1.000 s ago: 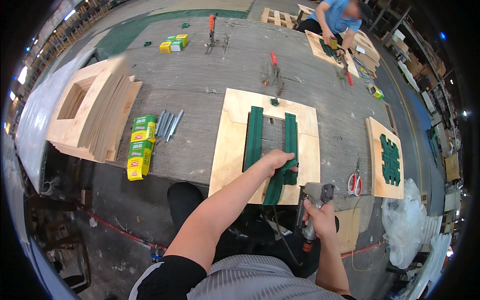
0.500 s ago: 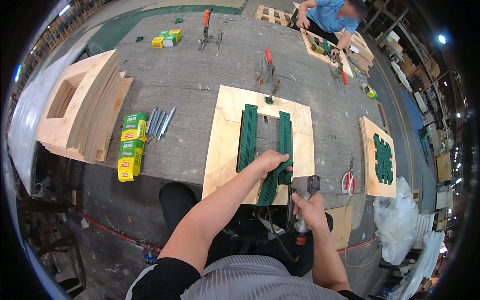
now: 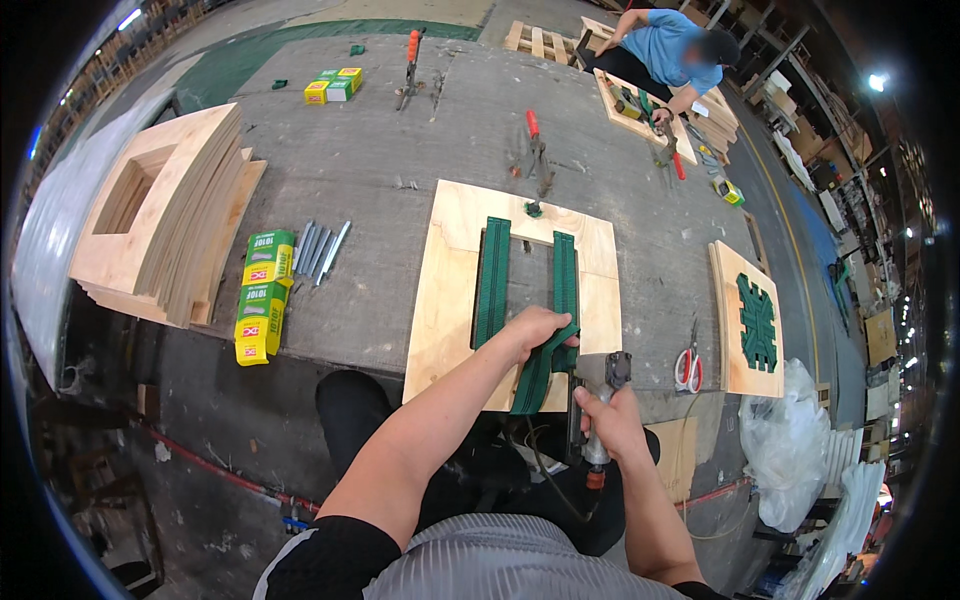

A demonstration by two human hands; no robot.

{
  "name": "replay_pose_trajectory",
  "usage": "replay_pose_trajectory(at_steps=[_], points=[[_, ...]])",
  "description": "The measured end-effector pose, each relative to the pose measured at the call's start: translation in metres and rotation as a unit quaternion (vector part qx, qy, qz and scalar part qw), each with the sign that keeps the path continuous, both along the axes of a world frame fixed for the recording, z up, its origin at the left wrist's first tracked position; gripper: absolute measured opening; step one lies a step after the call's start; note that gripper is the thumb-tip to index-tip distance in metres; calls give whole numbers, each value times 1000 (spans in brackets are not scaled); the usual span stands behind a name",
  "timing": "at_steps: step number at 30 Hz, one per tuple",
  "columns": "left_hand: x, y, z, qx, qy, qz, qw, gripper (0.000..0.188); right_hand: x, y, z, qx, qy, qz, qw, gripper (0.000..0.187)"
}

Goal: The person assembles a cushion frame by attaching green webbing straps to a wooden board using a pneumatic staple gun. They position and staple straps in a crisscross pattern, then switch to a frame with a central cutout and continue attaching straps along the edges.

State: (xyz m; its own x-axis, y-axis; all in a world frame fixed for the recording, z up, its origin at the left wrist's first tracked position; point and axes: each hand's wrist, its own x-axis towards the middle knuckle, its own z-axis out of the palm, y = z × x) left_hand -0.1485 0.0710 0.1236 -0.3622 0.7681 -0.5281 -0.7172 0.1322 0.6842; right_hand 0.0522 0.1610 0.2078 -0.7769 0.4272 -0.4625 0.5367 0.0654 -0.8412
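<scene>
A pale wooden frame [image 3: 448,265] with a rectangular opening lies on the grey-topped table in front of me. Two green webbing straps [image 3: 493,280] run lengthwise over the opening. My left hand [image 3: 538,328] is closed on a green strap [image 3: 533,388] at the frame's near right side; its free end hangs toward me over the near edge. My right hand [image 3: 615,422] grips a pneumatic staple gun [image 3: 603,372], its head beside the strap at the frame's near right corner. The gun's nose and its exact contact are hidden. A toggle clamp [image 3: 540,165] with a red handle stands at the frame's far edge.
Left are stacked wooden frames [image 3: 165,220], green-yellow staple boxes [image 3: 262,300] and staple strips [image 3: 322,250]. Red-handled scissors [image 3: 689,368] and a frame with woven green webbing [image 3: 757,320] lie right. A co-worker in blue [image 3: 665,50] handles another frame at far right.
The view has shifted slightly. My left hand keeps its hold on the strap and my right keeps the staple gun, near the same corner. The co-worker has leaned and moved an arm.
</scene>
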Motion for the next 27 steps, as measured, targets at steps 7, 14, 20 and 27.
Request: replay_pose_trajectory(at_steps=[7,14,20,27], points=[[-1,1,2,-16,17,-9,1000,34,-4,-5,1,8,-4,-3,1000,19],[2,1,3,-24,36,-9,999,35,-6,-15,0,11,-16,13,1000,22],[12,-4,18,-74,183,-2,980,38,8,9,-1,-69,43,-78,994,24],[89,-28,30,-142,647,-18,749,34,31,136,-2,-67,132,-257,955,26]])
